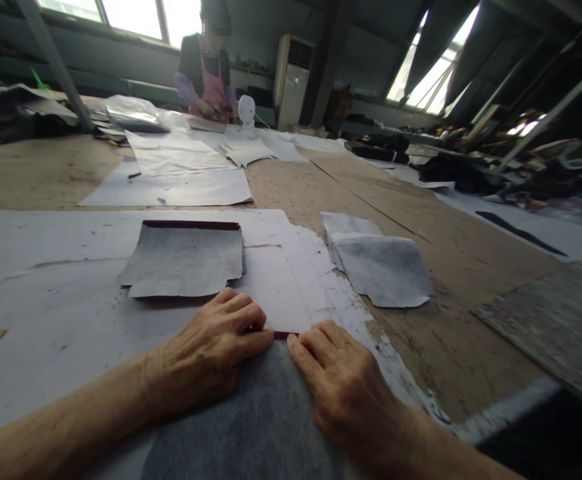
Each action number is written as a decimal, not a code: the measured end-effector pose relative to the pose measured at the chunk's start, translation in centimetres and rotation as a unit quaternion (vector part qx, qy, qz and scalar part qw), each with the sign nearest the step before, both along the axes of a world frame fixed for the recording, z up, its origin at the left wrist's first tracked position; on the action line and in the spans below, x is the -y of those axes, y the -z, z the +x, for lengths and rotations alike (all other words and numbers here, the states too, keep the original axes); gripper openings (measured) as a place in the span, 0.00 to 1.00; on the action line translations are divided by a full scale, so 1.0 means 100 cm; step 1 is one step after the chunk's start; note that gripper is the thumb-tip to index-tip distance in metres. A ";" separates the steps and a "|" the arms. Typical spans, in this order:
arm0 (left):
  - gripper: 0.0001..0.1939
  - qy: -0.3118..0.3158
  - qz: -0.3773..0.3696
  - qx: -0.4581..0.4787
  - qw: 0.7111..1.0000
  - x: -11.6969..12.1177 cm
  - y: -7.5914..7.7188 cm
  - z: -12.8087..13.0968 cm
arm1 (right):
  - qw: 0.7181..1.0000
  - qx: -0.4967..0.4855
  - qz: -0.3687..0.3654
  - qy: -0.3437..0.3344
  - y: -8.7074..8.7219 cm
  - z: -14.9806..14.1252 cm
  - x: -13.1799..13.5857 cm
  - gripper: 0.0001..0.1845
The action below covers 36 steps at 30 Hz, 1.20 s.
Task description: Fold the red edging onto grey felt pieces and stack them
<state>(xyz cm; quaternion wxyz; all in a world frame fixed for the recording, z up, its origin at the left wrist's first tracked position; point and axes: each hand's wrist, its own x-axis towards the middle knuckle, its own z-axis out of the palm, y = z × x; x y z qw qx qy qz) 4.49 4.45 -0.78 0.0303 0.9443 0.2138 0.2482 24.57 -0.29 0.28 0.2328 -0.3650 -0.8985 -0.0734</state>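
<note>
A grey felt-like sheet (255,420) with a dark red edge lies on white paper (61,313) at the table's near side. My left hand (211,350) rests on the sheet's far left corner, fingers curled and pressing down at the red edge. My right hand (338,383) lies on the sheet's right side, its fingers pressed together at the same edge, fingertips almost meeting the left hand's. Beyond them lies another grey piece (185,260) with a red far edge.
A stack of grey pieces (378,263) sits to the right on the brown tabletop (445,333). More white sheets (175,180) lie farther back. A person in a pink apron (208,73) works at the far end. Clutter lines the right side.
</note>
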 end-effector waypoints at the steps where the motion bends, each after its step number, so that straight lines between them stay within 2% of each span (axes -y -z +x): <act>1: 0.17 0.001 0.001 -0.002 1.000 0.000 0.000 0.000 | 1.000 0.000 -0.004 0.007 0.002 0.000 0.001 0.18; 4: 0.17 0.003 -0.007 -0.004 1.000 -0.004 -0.001 -0.004 | 0.999 -0.006 -0.032 0.015 0.005 0.004 0.002 0.17; 7: 0.15 -0.002 -0.047 0.019 0.999 -0.008 -0.002 -0.012 | 0.999 -0.016 -0.040 0.016 0.006 0.007 0.002 0.17; 11: 0.16 0.001 -0.081 0.056 0.995 -0.008 -0.003 -0.029 | 1.000 -0.024 -0.017 0.009 0.006 0.005 0.001 0.19; 14: 0.17 -0.011 -0.074 0.045 0.996 -0.004 -0.002 -0.037 | 1.000 0.010 0.014 0.003 0.004 0.001 -0.002 0.23; 19: 0.19 0.002 -0.047 0.008 0.999 -0.001 -0.003 -0.039 | 0.997 0.082 -0.001 -0.007 -0.004 -0.005 -0.007 0.21; 23: 0.17 0.012 -0.016 -0.010 1.000 -0.001 -0.003 -0.038 | 0.989 0.148 -0.016 -0.016 -0.014 -0.009 -0.007 0.22; 25: 0.15 0.008 -0.007 -0.016 1.000 -0.002 -0.001 -0.038 | 0.983 0.185 0.005 0.002 -0.021 -0.015 -0.006 0.22; 28: 0.14 -0.002 -0.011 -0.015 1.000 -0.003 0.001 -0.037 | 0.973 0.214 0.082 0.036 -0.027 -0.031 -0.006 0.16; 30: 0.12 -0.004 -0.017 -0.016 1.000 -0.003 0.002 -0.036 | 0.978 0.186 0.090 0.008 -0.025 -0.041 -0.009 0.14; 34: 0.12 -0.006 -0.039 -0.002 0.999 -0.003 0.001 -0.037 | 0.993 0.079 0.007 -0.084 -0.009 -0.048 -0.019 0.18; 36: 0.14 -0.004 -0.059 0.021 0.998 -0.003 0.000 -0.042 | 0.994 0.051 0.005 -0.101 -0.001 -0.045 -0.023 0.18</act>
